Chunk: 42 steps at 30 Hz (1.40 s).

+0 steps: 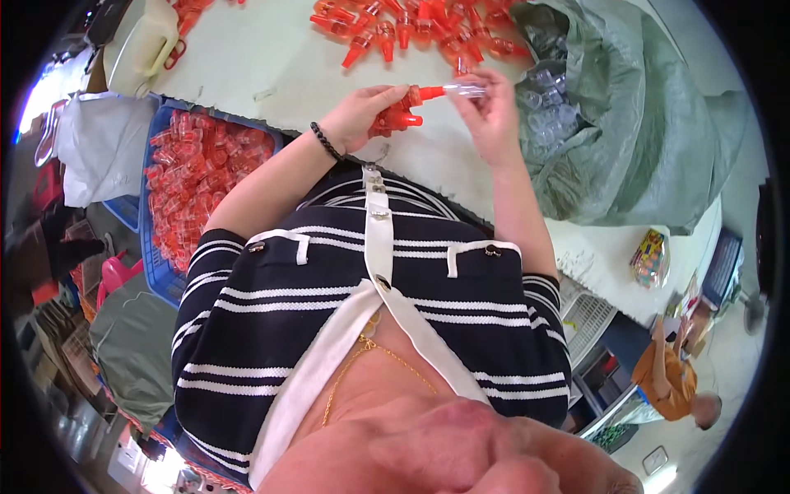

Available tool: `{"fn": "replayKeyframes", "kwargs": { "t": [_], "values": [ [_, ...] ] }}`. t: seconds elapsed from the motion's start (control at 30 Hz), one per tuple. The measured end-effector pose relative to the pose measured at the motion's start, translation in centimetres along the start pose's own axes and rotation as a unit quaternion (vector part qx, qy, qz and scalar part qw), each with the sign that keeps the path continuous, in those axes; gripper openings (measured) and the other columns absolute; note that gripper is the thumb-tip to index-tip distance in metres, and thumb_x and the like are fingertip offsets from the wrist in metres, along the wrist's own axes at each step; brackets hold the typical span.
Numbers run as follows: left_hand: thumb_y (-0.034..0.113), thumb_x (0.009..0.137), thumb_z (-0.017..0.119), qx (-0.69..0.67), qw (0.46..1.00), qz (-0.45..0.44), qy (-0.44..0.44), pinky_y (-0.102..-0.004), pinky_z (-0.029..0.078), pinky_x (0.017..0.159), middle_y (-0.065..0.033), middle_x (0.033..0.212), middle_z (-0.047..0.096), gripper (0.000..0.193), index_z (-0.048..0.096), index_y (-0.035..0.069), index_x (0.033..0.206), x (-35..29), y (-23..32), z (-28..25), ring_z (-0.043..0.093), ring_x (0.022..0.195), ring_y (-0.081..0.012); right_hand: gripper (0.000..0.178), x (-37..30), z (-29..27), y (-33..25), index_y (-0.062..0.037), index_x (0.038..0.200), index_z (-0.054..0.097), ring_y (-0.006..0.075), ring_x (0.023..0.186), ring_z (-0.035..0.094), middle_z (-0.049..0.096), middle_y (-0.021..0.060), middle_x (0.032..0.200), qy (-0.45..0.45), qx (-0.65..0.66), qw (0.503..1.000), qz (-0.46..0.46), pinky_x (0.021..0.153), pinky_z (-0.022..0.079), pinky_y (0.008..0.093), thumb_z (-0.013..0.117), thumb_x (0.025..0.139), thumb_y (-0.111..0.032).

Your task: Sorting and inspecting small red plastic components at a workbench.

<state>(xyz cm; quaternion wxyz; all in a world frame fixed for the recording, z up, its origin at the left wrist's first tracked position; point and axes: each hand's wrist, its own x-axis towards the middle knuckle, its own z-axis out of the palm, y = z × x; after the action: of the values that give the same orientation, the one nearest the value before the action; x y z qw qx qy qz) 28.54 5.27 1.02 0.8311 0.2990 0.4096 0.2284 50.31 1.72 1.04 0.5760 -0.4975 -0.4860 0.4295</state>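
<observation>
Over the near part of the white table, my left hand (363, 115) is closed around a couple of small red plastic bottles (398, 121) with tapered red tips. One tip points to the right, toward my other hand. There my right hand (495, 119) pinches a clear plastic cap (466, 90) between thumb and fingers. The cap's mouth meets the end of that red tip; how far it sits over it I cannot tell. A pile of similar red bottles (424, 26) lies at the far side of the table.
A green woven sack (634, 123) stands on the right, with clear caps (550, 107) in its opening. To the left, a blue crate (156, 239) holds many red, clear-capped pieces. A cream jug (148, 45) and red scissors (175, 54) lie far left. Someone in orange (668, 379) is at lower right.
</observation>
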Motion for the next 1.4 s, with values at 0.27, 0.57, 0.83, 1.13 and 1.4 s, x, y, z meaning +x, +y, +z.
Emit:
{"fn": "replayKeyframes", "kwargs": {
  "t": [0.27, 0.57, 0.83, 1.13, 1.4],
  "values": [
    [0.032, 0.096, 0.053, 0.026, 0.997, -0.052, -0.058, -0.0220, 0.047, 0.062, -0.0044, 0.094, 0.064, 0.037, 0.056, 0.002, 0.117, -0.6, 0.4, 0.0, 0.062, 0.073, -0.0094, 0.027, -0.6, 0.9, -0.6, -0.0016, 0.109, 0.058, 0.0145, 0.086, 0.063, 0.063, 0.0074, 0.097, -0.176, -0.059, 0.983, 0.007, 0.075, 0.052, 0.0265, 0.067, 0.085, -0.009],
    [0.022, 0.082, 0.067, 0.640, 0.618, 0.445, 0.099, -0.0341, 0.052, 0.069, -0.0080, 0.095, 0.063, 0.036, 0.058, 0.005, 0.113, -0.3, -0.9, 1.8, 0.063, 0.078, -0.0240, 0.030, -1.2, 0.9, 1.6, -0.0010, 0.095, 0.062, 0.0123, 0.071, 0.063, 0.065, 0.0070, 0.079, -0.115, 0.064, 0.952, 0.277, 0.065, 0.051, 0.0244, 0.064, 0.088, -0.030],
    [0.015, 0.079, 0.068, 0.659, 0.592, 0.457, 0.078, -0.0350, 0.051, 0.073, -0.0120, 0.095, 0.062, 0.034, 0.059, 0.004, 0.110, -0.2, -1.6, 2.0, 0.062, 0.084, -0.0280, 0.034, -1.1, -0.4, 1.2, -0.0054, 0.098, 0.062, 0.0109, 0.062, 0.057, 0.063, 0.0038, 0.077, -0.151, 0.020, 0.926, 0.346, 0.061, 0.047, 0.0244, 0.060, 0.090, -0.038],
    [0.031, 0.094, 0.054, 0.057, 0.992, 0.035, 0.107, -0.0283, 0.049, 0.064, -0.0048, 0.085, 0.062, 0.032, 0.056, 0.003, 0.108, 0.9, -0.3, 0.2, 0.061, 0.076, -0.0143, 0.030, 3.1, -9.7, 1.4, -0.0093, 0.105, 0.064, 0.0301, 0.088, 0.060, 0.059, 0.0097, 0.101, -0.019, -0.667, 0.732, -0.138, 0.074, 0.050, 0.0415, 0.068, 0.078, -0.022],
    [0.034, 0.096, 0.051, 0.006, 0.992, 0.025, 0.127, -0.0240, 0.044, 0.058, -0.0031, 0.086, 0.062, 0.035, 0.055, 0.002, 0.110, 1.1, -0.8, 0.7, 0.060, 0.071, -0.0113, 0.035, 1.3, -3.2, -0.7, -0.0054, 0.113, 0.057, 0.0177, 0.080, 0.063, 0.059, 0.0092, 0.101, -0.030, -0.303, 0.952, -0.014, 0.069, 0.050, 0.0270, 0.069, 0.081, -0.009]
  ]
}}
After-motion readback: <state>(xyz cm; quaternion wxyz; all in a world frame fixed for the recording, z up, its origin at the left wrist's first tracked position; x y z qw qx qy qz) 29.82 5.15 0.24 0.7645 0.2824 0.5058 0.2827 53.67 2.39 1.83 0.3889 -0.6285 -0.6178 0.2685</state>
